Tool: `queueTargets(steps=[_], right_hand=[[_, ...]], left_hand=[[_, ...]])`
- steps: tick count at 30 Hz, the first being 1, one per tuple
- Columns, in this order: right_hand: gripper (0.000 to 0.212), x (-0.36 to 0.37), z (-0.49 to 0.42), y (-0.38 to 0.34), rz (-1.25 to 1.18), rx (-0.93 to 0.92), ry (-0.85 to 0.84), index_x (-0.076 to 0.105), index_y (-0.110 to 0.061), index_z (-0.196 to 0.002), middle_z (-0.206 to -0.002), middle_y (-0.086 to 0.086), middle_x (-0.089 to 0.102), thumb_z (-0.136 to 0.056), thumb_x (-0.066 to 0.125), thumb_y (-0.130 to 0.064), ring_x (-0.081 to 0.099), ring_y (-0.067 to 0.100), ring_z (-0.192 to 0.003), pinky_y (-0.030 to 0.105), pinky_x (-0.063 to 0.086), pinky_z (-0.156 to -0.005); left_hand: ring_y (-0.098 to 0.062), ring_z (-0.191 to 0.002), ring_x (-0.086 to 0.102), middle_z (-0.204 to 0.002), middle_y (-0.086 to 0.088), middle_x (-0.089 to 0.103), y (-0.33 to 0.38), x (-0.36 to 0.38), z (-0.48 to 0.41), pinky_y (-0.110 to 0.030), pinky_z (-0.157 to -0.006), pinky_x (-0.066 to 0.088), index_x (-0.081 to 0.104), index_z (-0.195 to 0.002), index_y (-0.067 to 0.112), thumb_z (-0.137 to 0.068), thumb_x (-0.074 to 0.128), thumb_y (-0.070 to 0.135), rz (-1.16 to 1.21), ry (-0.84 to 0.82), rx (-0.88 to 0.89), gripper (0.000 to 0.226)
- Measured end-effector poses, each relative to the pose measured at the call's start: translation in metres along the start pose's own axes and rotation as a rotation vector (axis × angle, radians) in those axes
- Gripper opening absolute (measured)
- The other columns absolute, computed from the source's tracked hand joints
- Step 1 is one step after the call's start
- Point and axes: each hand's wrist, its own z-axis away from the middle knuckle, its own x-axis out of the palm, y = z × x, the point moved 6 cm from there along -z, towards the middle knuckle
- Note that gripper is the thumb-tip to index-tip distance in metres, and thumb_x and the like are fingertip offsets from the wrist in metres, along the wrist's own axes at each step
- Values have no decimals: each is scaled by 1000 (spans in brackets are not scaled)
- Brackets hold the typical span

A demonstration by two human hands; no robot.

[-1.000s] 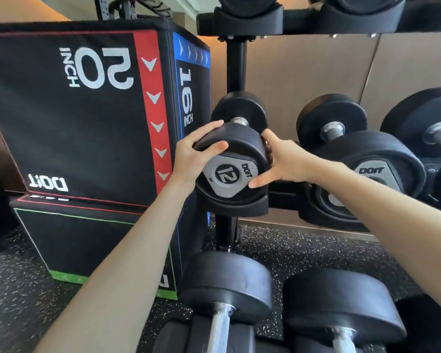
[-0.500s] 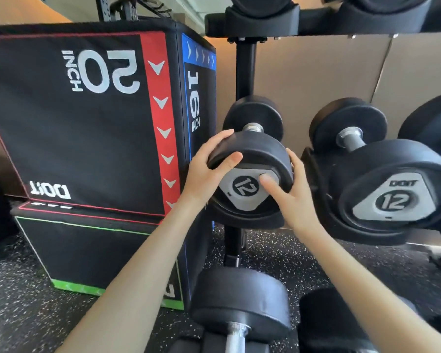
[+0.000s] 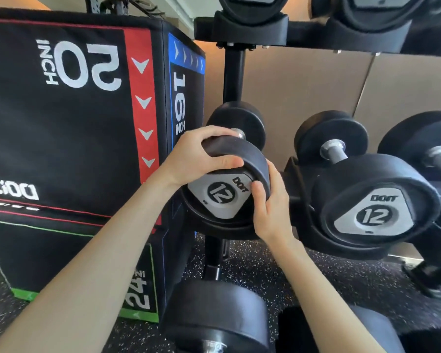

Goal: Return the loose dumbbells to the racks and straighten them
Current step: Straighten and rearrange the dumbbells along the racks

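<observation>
Two-handed grip: left hand (image 3: 199, 159) and right hand (image 3: 270, 207) hold one dumbbell (image 3: 222, 200).
Left fingers (image 3: 209, 132) curl over its top; right thumb lies on its face; forearms extended.

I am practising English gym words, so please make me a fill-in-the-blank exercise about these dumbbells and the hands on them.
1. The left hand and the right hand both hold the front end of a dumbbell marked ___.
2. The left hand grips the ___ edge of that end.
3. The neighbouring dumbbell to the right has ___ hand on it.
4. Beside the words 50 INCH, the box has a ___ stripe.
Missing words: 12; top; no; red.
</observation>
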Motion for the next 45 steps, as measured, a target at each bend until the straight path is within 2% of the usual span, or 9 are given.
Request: queueTargets(steps=[4, 12, 20, 25, 30, 34, 39, 42, 45], right_hand=[[64, -13, -20, -27, 294, -120, -185, 33, -19, -137, -123, 0, 50, -89, 33, -61, 48, 6, -103, 19, 38, -83], [85, -8, -49, -78, 759, -320, -376, 32, -16, -139, -116, 8, 53, -75, 24, -71, 53, 27, -102, 37, 43, -83], [65, -13, -19, -28, -25, 91, -29, 38, -23, -137, -129, -7, 50, -82, 56, -51, 50, 5, -114, 22, 44, -93], [51, -9, -21, -39, 17, 9, -10, 44, -22, -127, -116, -10, 52, -83, 55, -45, 50, -2, -103, 13, 42, -87], [62, -33, -6, -44, 307, 69, -265, 30, -16, -142, -135, 2, 42, -91, 47, -46, 42, 13, -120, 29, 37, -99], [47, -110, 37, -64, 486, -155, -126, 44, -11, -135, -131, 3, 46, -93, 51, -32, 40, 5, -118, 12, 30, -99], [39, -209, 47, -63, 627, -232, 111, 54, -4, -124, -122, 12, 50, -88, 60, -19, 42, 6, -113, 7, 30, -97], [55, -232, 30, -39, 628, -102, 87, 47, -3, -131, -129, 14, 47, -85, 64, -29, 33, -1, -114, -1, 22, -95], [69, -226, 13, -10, 437, 99, -30, 38, -15, -139, -133, 5, 45, -80, 61, -45, 39, 5, -118, 16, 32, -98]], left_hand=[[-4, -103, 63, -107, 11, 67, -25, -5, 16, -18, -87, 48, 61, -106, 32, -65, 74, 43, 200, 178, -74, 44], [-16, -98, 66, -107, -3, 68, -64, 10, 50, -29, -82, 54, 62, -110, 20, -65, 65, 48, 601, 521, -242, 53], [-14, -109, 61, -118, -2, 64, -41, 15, 44, -32, -95, 50, 57, -119, 19, -70, 60, 52, 419, 367, -248, 59], [-2, -103, 61, -112, 11, 63, -42, 13, 52, -17, -84, 51, 57, -125, 17, -83, 54, 41, 381, 438, -275, 48], [0, -118, 49, -131, 6, 53, -33, 16, 63, -16, -97, 40, 51, -134, 21, -94, 49, 40, 242, 476, -339, 44], [-11, -115, 49, -121, -2, 57, 20, 19, 68, -18, -103, 34, 61, -121, 13, -88, 52, 20, -243, 566, 2, 35], [-17, -116, 48, -120, -4, 60, 79, 93, 44, -15, -105, 28, 62, -120, 11, -86, 54, 22, -330, 371, 251, 36], [-12, -125, 41, -133, 0, 49, 76, 144, 28, -8, -101, 23, 48, -134, 17, -86, 57, 39, -193, 203, 71, 54], [-13, -131, 36, -143, 0, 39, 53, 185, 19, -23, -103, 30, 31, -145, 26, -85, 67, 37, 65, 40, -164, 71]])
